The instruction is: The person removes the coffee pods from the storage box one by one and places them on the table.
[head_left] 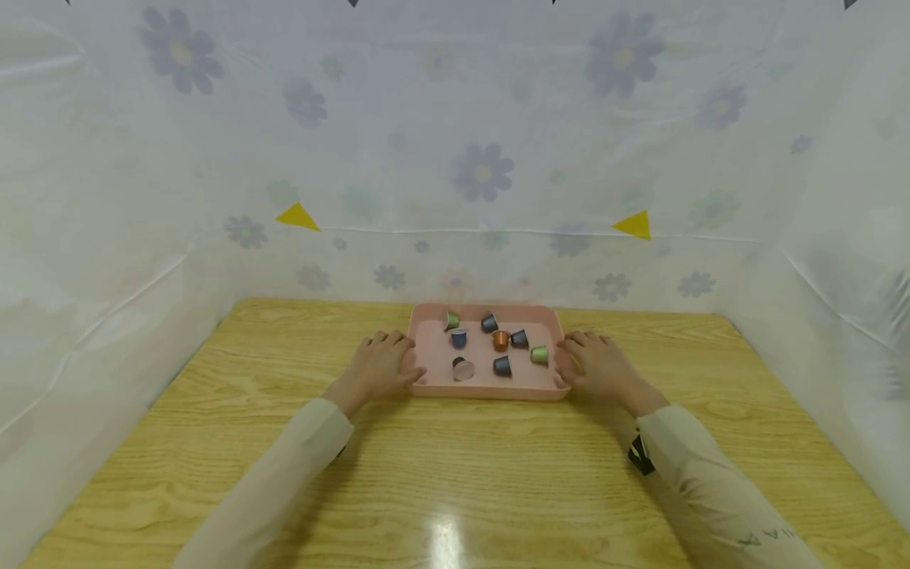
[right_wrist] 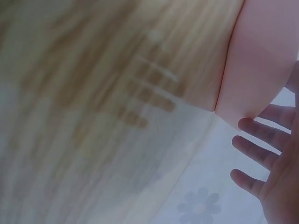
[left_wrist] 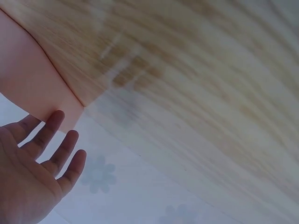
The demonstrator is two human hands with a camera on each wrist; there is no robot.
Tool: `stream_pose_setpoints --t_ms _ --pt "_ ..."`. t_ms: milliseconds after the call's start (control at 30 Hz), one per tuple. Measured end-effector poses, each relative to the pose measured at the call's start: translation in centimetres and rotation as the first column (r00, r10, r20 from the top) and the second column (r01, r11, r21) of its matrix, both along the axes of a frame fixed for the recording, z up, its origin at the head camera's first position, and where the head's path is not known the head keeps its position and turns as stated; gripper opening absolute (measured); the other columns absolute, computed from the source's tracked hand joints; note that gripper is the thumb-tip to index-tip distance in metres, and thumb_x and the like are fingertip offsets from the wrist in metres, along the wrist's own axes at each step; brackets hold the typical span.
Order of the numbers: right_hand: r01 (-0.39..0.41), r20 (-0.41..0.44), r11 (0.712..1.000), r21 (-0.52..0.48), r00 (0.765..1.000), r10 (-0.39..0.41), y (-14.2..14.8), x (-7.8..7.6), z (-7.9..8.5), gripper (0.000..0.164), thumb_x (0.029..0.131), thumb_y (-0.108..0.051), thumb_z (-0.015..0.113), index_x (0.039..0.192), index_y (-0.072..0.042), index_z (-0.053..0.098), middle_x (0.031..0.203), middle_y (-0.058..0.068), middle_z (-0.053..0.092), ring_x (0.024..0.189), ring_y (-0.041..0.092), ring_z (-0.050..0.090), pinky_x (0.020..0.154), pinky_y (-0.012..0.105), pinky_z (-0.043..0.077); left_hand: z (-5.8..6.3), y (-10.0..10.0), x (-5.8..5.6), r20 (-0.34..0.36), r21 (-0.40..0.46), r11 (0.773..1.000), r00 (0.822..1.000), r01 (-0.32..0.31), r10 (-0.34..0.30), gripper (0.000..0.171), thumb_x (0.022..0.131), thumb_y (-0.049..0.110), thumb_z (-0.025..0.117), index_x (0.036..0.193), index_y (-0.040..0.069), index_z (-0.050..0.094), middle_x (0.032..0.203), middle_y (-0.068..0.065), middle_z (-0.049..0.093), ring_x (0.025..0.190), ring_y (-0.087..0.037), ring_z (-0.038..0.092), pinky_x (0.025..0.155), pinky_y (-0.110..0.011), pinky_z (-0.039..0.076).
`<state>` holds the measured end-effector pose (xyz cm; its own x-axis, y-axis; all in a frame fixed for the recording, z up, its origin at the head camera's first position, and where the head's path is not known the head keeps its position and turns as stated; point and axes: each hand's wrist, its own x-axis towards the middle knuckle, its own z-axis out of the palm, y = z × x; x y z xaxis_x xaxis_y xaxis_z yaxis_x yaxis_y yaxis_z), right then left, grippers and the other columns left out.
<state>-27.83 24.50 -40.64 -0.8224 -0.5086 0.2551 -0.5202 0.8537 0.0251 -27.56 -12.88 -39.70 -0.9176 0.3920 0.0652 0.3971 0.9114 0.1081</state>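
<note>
A shallow pink tray (head_left: pixel 462 391) sits on the wooden table toward its far side. Coffee capsules are scattered in it: a copper one (head_left: pixel 501 341), a blue one (head_left: pixel 458 340), a light green one (head_left: pixel 539 354), a dark grey one (head_left: pixel 502 365) and several more. My left hand (head_left: pixel 380 363) holds the tray's left end, thumb over the rim. The opposite end is held by my right hand (head_left: pixel 600 367) in the same way. In the left wrist view a fingertip (left_wrist: pixel 57 116) meets the tray's outer wall (left_wrist: pixel 42 84). Ring and little fingers stand spread apart in both wrist views.
A wood-grain table (head_left: pixel 455 466) stretches around the tray. White flowered sheeting (head_left: pixel 398 158) encloses it at the back and both sides. Two yellow triangles, one left (head_left: pixel 298 217) and one right (head_left: pixel 633 225), appear on the back sheet.
</note>
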Motion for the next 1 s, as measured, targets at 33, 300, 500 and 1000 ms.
stream_pose_setpoints --t_ms 33,300,500,1000 --pt "0.0 0.001 1.0 -0.002 1.0 0.0 0.0 0.1 0.0 0.044 0.087 -0.033 0.055 0.12 -0.003 0.057 0.122 0.016 0.054 0.111 0.035 0.049 0.09 0.055 0.04 0.0 0.0 0.1 0.0 0.002 1.0 1.0 0.0 0.0 0.058 0.087 0.053 0.05 0.129 0.013 0.05 0.133 -0.009 0.047 0.121 -0.034 0.042 0.099 -0.053 0.033" --pt "-0.018 -0.029 1.0 -0.007 0.999 0.017 -0.1 0.9 0.0 0.043 0.085 -0.034 0.058 0.116 -0.004 0.059 0.118 0.015 0.055 0.108 0.034 0.05 0.089 0.055 0.04 0.0 -0.2 0.5 -0.012 0.006 1.0 1.0 0.011 -0.011 0.059 0.086 0.054 0.05 0.127 0.012 0.052 0.13 -0.008 0.049 0.119 -0.033 0.044 0.097 -0.053 0.035" --pt "-0.048 -0.078 0.998 -0.027 0.996 0.045 0.0 1.4 -0.1 0.04 0.083 -0.033 0.061 0.112 -0.005 0.061 0.114 0.014 0.057 0.104 0.032 0.052 0.084 0.053 0.042 0.1 -0.3 1.0 -0.002 0.005 1.0 1.0 0.016 -0.016 0.059 0.085 0.054 0.051 0.126 0.012 0.052 0.13 -0.009 0.049 0.119 -0.034 0.044 0.098 -0.052 0.033" --pt "-0.066 -0.105 0.998 -0.02 0.992 0.064 -0.2 2.7 -0.1 0.038 0.081 -0.033 0.063 0.108 -0.005 0.062 0.11 0.011 0.057 0.098 0.029 0.054 0.078 0.05 0.046 0.3 -0.6 2.7 -0.028 0.029 0.999 0.999 0.041 -0.041 0.06 0.083 0.054 0.054 0.123 0.01 0.054 0.127 -0.01 0.051 0.117 -0.033 0.045 0.098 -0.051 0.034"
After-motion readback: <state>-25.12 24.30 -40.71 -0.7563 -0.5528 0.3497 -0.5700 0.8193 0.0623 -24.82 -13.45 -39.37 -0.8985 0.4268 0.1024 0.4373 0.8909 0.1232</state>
